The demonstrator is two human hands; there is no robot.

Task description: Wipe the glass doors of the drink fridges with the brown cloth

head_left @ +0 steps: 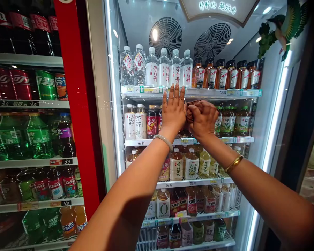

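Before me is the glass door [240, 24] of a lit drinks fridge. My left hand [173, 111] lies flat against the glass with its fingers stretched upward, a pale bangle on the wrist. Just right of it, my right hand [204, 120] is closed around a bunched brown cloth [189, 113], which sits against the same pane. A gold bangle circles the right wrist. Behind the hands, bottled drinks stand in rows, with clear water bottles [163, 68] on the top shelf. Both hands cover part of the second shelf.
To the left, a red frame [75, 104] borders another fridge with cans and green bottles [38, 134]. A bird decoration [285, 28] with leaves is at the upper right. Dark door framing [285, 129] runs down the right side.
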